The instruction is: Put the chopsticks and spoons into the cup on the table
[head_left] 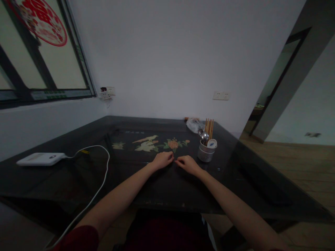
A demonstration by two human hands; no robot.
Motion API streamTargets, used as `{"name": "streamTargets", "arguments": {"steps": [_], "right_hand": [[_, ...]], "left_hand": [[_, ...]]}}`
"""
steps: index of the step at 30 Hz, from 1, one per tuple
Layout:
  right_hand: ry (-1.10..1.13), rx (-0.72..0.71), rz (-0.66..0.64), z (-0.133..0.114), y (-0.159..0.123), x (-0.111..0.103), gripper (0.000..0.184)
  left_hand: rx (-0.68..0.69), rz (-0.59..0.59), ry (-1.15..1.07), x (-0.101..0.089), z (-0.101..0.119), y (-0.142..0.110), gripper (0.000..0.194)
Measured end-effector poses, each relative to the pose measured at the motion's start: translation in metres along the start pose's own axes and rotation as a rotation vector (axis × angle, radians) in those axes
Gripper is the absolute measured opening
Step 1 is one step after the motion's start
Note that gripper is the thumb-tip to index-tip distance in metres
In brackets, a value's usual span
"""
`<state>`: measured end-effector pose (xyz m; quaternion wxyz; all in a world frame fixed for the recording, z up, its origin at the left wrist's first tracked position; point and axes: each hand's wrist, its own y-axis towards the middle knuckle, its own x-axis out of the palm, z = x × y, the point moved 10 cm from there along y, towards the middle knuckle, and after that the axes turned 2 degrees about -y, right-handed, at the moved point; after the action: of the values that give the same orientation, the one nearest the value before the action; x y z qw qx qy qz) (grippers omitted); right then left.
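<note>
My left hand [162, 160] rests on the dark tabletop [125, 174], its fingers curled in and closed. Facing it, with a narrow gap between them, my right hand [188, 164] is likewise loosely closed on the table. No object shows in either hand, though the palms are turned out of sight. Just beyond the fingers lies a picture of a bird and flowers [172, 143] set in the tabletop. Close to the right hand stands a utensil holder [205, 154] with wooden chopsticks [209, 128], metal spoons [205, 136] and a white spoon [212, 143].
A crumpled clear plastic bag [194, 125] lies behind the holder near the wall. On the left, a white flat device [39, 159] sits with its white cable [106, 170] curving off the front edge. A dark flat object [264, 184] lies at the right. Wall sockets [221, 95] are above the table.
</note>
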<state>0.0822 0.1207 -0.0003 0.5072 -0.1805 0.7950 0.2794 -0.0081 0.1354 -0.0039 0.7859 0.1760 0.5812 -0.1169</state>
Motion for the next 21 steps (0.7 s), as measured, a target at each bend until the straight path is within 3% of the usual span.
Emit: {"name": "streamTargets", "arguments": {"steps": [21], "right_hand": [[0.013, -0.002, -0.001, 0.0000, -0.0007, -0.0003, 0.032]], "left_hand": [[-0.003, 0.004, 0.006, -0.0012, 0.0008, -0.0003, 0.023]]}}
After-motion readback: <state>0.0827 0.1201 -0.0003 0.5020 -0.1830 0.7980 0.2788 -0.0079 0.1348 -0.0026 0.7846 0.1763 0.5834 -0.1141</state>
